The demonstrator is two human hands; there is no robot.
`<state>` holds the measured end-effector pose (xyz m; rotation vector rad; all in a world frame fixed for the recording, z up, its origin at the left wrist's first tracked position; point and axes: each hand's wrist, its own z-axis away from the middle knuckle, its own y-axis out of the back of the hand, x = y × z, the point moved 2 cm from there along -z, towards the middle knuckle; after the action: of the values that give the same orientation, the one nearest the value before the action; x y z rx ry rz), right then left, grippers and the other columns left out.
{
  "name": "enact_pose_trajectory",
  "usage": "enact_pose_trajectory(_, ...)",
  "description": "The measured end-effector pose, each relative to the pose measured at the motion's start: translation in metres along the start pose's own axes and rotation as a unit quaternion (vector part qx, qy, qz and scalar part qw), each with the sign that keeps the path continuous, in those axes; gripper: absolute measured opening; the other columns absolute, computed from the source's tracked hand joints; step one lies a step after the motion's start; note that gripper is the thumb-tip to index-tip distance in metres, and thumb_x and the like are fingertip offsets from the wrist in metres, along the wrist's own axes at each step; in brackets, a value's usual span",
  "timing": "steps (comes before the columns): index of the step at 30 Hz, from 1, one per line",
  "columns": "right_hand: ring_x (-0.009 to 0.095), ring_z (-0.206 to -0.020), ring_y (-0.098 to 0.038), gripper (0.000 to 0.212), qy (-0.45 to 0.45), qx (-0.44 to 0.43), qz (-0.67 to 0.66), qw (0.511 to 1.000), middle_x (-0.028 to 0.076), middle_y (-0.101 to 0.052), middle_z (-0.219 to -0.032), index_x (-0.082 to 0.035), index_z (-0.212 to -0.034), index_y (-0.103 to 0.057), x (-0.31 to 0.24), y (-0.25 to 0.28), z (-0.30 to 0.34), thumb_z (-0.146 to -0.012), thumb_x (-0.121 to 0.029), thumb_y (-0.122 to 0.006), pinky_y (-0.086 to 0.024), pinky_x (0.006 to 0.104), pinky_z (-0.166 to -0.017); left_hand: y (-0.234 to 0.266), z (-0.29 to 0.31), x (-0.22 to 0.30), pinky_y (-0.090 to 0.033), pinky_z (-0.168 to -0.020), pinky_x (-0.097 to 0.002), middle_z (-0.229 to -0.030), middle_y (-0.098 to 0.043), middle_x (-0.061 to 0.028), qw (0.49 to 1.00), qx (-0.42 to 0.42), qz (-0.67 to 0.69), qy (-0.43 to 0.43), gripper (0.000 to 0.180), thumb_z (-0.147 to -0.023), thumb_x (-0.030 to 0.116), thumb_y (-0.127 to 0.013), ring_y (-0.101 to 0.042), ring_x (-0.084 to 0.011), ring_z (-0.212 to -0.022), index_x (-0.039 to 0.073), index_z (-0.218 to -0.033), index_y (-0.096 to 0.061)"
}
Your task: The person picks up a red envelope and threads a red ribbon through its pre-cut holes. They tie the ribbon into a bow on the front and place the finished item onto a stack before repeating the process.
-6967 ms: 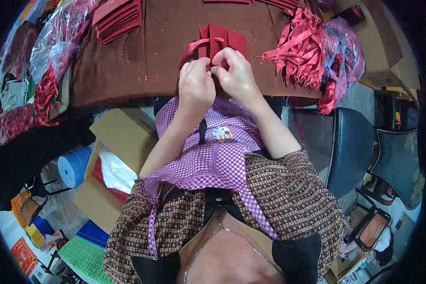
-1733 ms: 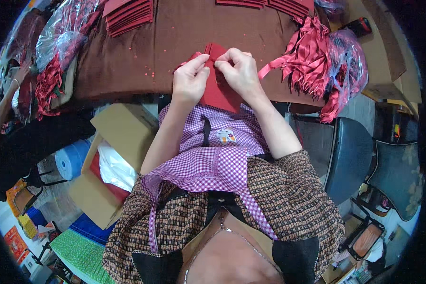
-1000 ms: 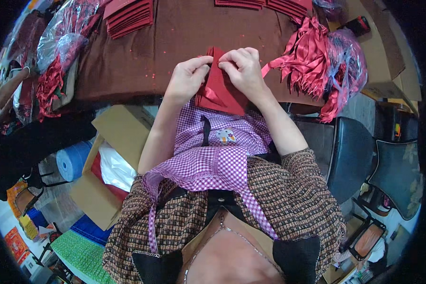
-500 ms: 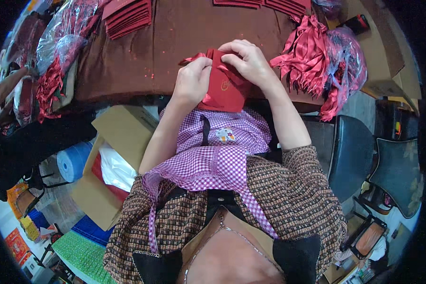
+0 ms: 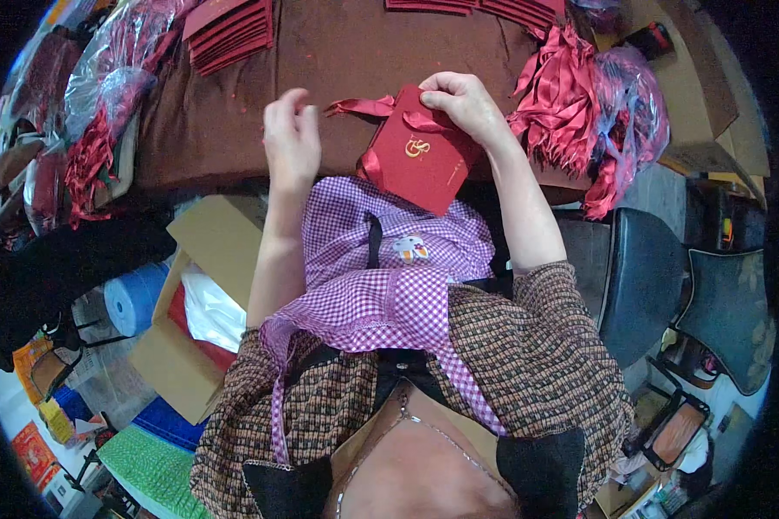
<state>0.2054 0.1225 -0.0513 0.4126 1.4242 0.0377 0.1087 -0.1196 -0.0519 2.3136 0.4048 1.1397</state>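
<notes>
My right hand (image 5: 461, 102) pinches the top edge of a flat red gift bag (image 5: 431, 164) between thumb and fingers. A gold emblem is on the bag's front. Red satin ribbon (image 5: 363, 105) runs from the bag's upper left side, and another piece lies across its top near my thumb. The bag hangs tilted at the table's near edge, above my lap. My left hand (image 5: 291, 138) is raised to the left of the bag, apart from it. Its fingers are loosely bent and spread, with nothing in them.
Stacks of flat red bags (image 5: 229, 35) lie at the far side of the brown-covered table (image 5: 337, 52). Bundles of red ribbon (image 5: 556, 95) with clear plastic lie at the right and left. An open cardboard box (image 5: 225, 229) stands left of my lap, and a dark chair (image 5: 642, 285) is at the right.
My left hand has let go of the bag and moved left. The bag has tilted and swung slightly right in my right hand, showing more of its emblem.
</notes>
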Motion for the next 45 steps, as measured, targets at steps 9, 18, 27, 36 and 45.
enact_pose_trajectory(9, 0.006, -0.074, -0.055, 0.016, -0.042, -0.013, 0.049, 0.998, -0.002, -0.063, -0.081, 0.001, -0.096, -0.066, 0.000, 0.005, -0.012, -0.084, -0.009, -0.062, -0.046, 0.0215, -0.069, -0.001, 0.039, 0.024, -0.047, -0.061, -0.0254, -0.083, -0.060, -0.0077, 0.927, -0.300, 0.199, 0.103, 0.028, -0.082, 0.005, -0.059, -0.058, -0.0156, -0.068, -0.002, -0.109, -0.057)
enact_pose_trajectory(18, 0.006, -0.072, -0.055, 0.017, -0.055, -0.036, 0.003, 0.998, -0.001, -0.062, -0.080, 0.002, -0.099, -0.064, 0.006, 0.004, -0.024, -0.085, -0.007, -0.062, -0.046, 0.0200, -0.067, 0.009, 0.009, -0.025, -0.048, -0.063, -0.0312, -0.097, -0.059, -0.0145, 0.984, 0.064, -0.087, -0.140, 0.032, -0.081, -0.002, -0.053, -0.058, -0.0219, -0.071, -0.002, -0.113, -0.054)
enact_pose_trajectory(27, 0.006, -0.072, -0.056, 0.016, -0.026, -0.030, 0.017, 0.999, -0.001, -0.063, -0.080, 0.002, -0.098, -0.065, 0.009, 0.006, -0.030, -0.085, -0.007, -0.063, -0.046, 0.0206, -0.067, -0.024, 0.040, 0.030, -0.047, -0.061, -0.0289, -0.075, -0.059, -0.0092, 0.972, -0.220, 0.085, -0.001, 0.016, -0.079, 0.008, -0.069, -0.056, -0.0158, -0.065, -0.001, -0.091, -0.066)
enact_pose_trajectory(36, 0.010, -0.078, -0.060, 0.018, 0.204, 0.189, -0.012, 0.960, 0.003, -0.064, -0.077, -0.001, -0.088, -0.067, -0.091, 0.028, 0.045, -0.087, -0.017, -0.060, -0.049, 0.0277, -0.074, -0.035, 0.039, 0.004, -0.048, -0.066, -0.0209, -0.078, -0.065, -0.0028, 0.894, -0.198, 0.312, 0.253, 0.015, -0.086, 0.005, -0.062, -0.058, -0.0066, -0.069, -0.006, -0.095, -0.063)
enact_pose_trajectory(45, 0.017, -0.058, -0.047, 0.019, 0.874, -0.113, -0.101, 0.461, 0.003, -0.050, -0.060, -0.006, -0.064, -0.053, -0.234, 0.055, 0.218, -0.081, -0.007, -0.045, -0.040, 0.0346, -0.067, -0.039, 0.034, 0.004, -0.048, -0.069, -0.0230, -0.085, -0.066, -0.0071, 0.885, -0.203, 0.310, 0.282, 0.019, -0.088, 0.008, -0.060, -0.060, -0.0088, -0.076, -0.007, -0.098, -0.061)
